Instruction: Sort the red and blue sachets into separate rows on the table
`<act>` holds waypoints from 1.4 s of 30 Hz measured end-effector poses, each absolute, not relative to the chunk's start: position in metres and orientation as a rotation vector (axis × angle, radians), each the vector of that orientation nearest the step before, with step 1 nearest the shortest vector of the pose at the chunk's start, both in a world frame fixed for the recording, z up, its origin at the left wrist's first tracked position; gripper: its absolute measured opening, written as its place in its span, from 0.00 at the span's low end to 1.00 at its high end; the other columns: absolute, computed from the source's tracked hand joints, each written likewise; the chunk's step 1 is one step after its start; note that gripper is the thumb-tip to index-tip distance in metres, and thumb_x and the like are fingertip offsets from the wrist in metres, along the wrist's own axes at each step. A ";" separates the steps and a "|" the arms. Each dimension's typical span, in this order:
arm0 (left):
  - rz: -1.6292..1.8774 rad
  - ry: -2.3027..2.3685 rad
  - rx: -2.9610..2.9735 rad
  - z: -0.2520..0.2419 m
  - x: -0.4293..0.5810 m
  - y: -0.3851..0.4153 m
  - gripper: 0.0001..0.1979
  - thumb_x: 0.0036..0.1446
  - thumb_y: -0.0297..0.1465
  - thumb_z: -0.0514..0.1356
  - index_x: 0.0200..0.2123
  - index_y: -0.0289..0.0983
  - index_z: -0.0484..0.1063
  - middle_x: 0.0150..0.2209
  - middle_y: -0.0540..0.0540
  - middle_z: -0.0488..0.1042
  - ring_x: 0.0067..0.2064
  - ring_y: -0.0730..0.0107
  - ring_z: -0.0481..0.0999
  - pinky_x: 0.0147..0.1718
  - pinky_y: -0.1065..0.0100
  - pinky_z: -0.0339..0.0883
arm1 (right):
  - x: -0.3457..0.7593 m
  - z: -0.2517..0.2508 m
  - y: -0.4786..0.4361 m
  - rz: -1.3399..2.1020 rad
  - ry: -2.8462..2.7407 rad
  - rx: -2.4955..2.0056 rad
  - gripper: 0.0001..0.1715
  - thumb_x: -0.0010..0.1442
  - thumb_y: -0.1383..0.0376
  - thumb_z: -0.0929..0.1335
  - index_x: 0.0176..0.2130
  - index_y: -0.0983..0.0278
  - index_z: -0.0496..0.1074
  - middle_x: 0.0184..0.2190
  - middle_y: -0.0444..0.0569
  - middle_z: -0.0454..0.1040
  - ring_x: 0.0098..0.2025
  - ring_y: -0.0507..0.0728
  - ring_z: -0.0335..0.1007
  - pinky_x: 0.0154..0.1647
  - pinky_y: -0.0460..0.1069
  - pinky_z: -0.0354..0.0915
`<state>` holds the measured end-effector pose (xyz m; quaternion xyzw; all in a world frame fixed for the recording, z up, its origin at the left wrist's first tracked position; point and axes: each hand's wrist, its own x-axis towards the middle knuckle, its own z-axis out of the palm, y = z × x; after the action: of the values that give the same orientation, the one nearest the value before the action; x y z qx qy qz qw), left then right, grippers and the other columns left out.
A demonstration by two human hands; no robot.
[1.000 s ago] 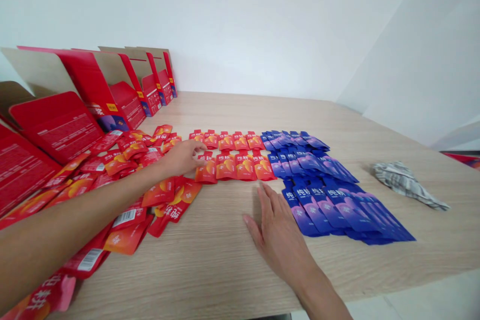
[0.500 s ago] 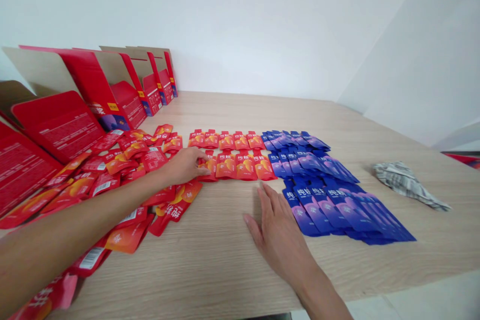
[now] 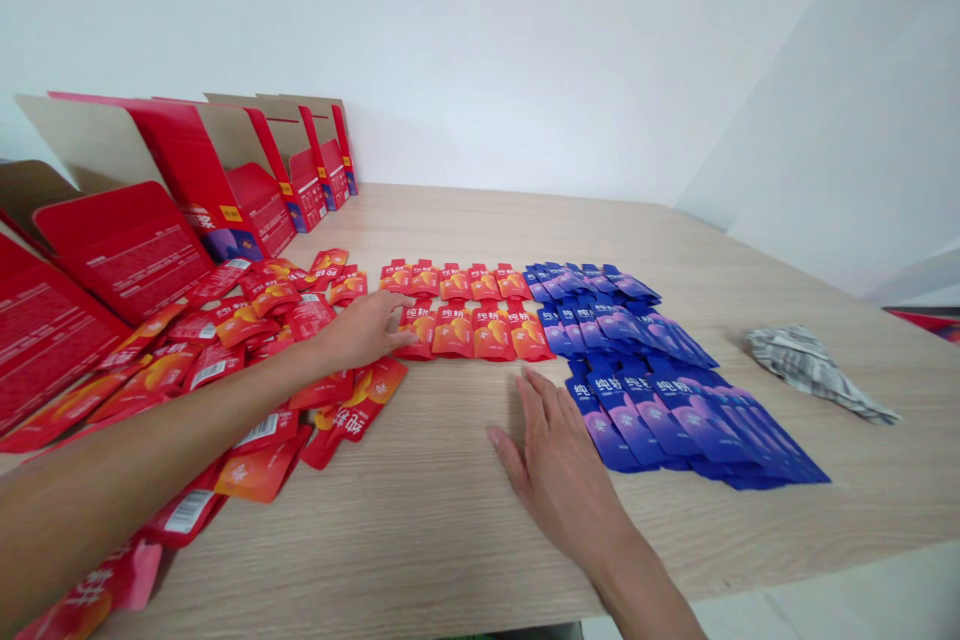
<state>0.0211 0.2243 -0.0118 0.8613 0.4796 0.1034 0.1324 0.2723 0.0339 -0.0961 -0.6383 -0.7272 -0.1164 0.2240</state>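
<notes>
My left hand [image 3: 365,330] reaches across a loose heap of red sachets [image 3: 225,340] and its fingertips rest on the leftmost red sachet [image 3: 417,332] of a neat row of red sachets [image 3: 480,330]. The fingers are stretched out and grip nothing. A second row of red sachets [image 3: 450,280] lies just behind. My right hand [image 3: 559,465] lies flat and open on the bare wooden table [image 3: 450,520], just left of the overlapping rows of blue sachets [image 3: 660,390].
Several open red cardboard boxes [image 3: 225,180] stand along the left side and back. A crumpled patterned wrapper [image 3: 814,365] lies at the right. The table's front edge runs close to my right forearm.
My left hand has slid down onto the leftmost sachet of the front red row and nudged it toward its neighbours. The right hand has stayed put.
</notes>
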 end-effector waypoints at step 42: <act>-0.276 1.374 2.751 -0.009 -0.006 0.270 0.35 0.72 0.42 0.55 0.77 0.43 0.54 0.79 0.39 0.52 0.79 0.38 0.48 0.71 0.30 0.50 | 0.276 -0.103 0.036 -0.317 -2.018 -1.758 0.32 0.74 0.54 0.65 0.66 0.72 0.68 0.66 0.68 0.70 0.69 0.72 0.65 0.70 0.68 0.63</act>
<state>-0.0062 0.2704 -0.0091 0.8907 0.4450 -0.0895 0.0271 0.2760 0.0356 -0.1027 -0.6360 -0.7303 -0.1148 0.2213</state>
